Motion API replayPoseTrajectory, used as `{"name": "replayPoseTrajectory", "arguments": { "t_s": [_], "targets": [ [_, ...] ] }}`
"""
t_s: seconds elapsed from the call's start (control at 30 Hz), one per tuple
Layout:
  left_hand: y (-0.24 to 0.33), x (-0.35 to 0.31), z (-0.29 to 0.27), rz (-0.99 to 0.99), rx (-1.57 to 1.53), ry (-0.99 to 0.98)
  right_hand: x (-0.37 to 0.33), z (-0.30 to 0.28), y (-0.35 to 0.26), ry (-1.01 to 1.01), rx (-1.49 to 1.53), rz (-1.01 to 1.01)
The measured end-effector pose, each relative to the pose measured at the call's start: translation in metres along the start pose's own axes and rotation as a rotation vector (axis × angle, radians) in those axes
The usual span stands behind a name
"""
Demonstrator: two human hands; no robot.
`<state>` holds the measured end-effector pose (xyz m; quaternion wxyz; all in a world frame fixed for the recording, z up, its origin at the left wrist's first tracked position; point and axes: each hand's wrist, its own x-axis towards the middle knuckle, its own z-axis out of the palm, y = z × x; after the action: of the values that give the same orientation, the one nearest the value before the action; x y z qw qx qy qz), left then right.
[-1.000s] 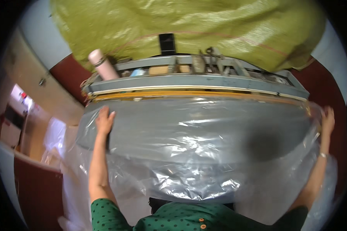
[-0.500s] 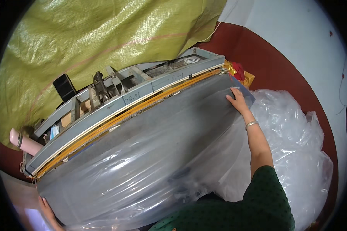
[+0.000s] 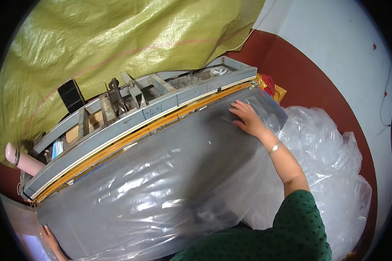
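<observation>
A clear plastic sheet [image 3: 161,182] lies spread and wrinkled over a grey flat surface in front of me. My right hand [image 3: 248,119] rests on it near its far right end, fingers apart and palm down. At the near left corner, my left hand [image 3: 50,239] lies along the sheet's edge with fingers stretched out; the thumb is hard to see. Beyond the sheet runs a long grey metal frame [image 3: 135,116], with orange-yellow strips [image 3: 161,119] along its near side.
A large heap of clear plastic [image 3: 322,161] fills the right side. A pink bottle [image 3: 24,160] leans at the frame's left end, and a dark phone-like slab [image 3: 71,96] stands behind it. Yellow woven sheeting [image 3: 130,39] hangs at the back. Red and gold cloth [image 3: 272,89] lies by the frame's right end.
My right hand has slid left and slightly nearer across the plastic, away from its right edge. My left hand stays at the left edge. The plastic's wrinkles have shifted.
</observation>
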<state>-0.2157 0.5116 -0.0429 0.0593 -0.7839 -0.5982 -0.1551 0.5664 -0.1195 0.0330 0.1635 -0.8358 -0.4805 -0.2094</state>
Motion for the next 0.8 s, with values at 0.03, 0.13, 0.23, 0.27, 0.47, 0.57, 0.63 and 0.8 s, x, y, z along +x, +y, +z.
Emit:
{"name": "replayPoseTrajectory", "arguments": {
  "t_s": [0.03,0.13,0.23,0.27,0.47,0.57,0.63,0.8],
  "targets": [
    [-0.006,0.006,-0.001,-0.011,0.024,0.000,-0.007,-0.014,-0.010,-0.043,-0.062,-0.005],
    [-0.023,0.020,0.011,0.019,-0.081,0.025,-0.066,-0.020,0.065,-0.114,-0.171,0.535],
    [-0.038,0.036,0.018,-0.096,-0.252,-0.162,-0.075,-0.016,0.081,-0.102,-0.287,0.688],
    [-0.040,0.039,0.022,-0.111,-0.249,-0.182,-0.077,-0.018,0.085,-0.097,-0.290,0.704],
    [-0.115,0.045,0.029,-0.270,-0.425,-0.054,-0.053,0.019,0.056,0.018,-0.170,0.566],
    [-0.076,0.028,0.025,-0.264,-0.260,-0.039,-0.026,-0.005,0.049,0.079,-0.123,0.714],
    [-0.019,0.013,0.001,-0.170,-0.247,0.059,-0.008,-0.027,0.059,-0.150,-0.063,0.844],
    [-0.028,-0.077,-0.055,-0.037,-0.255,0.395,0.042,-0.014,0.019,0.333,-0.295,0.385]
  ]
}}
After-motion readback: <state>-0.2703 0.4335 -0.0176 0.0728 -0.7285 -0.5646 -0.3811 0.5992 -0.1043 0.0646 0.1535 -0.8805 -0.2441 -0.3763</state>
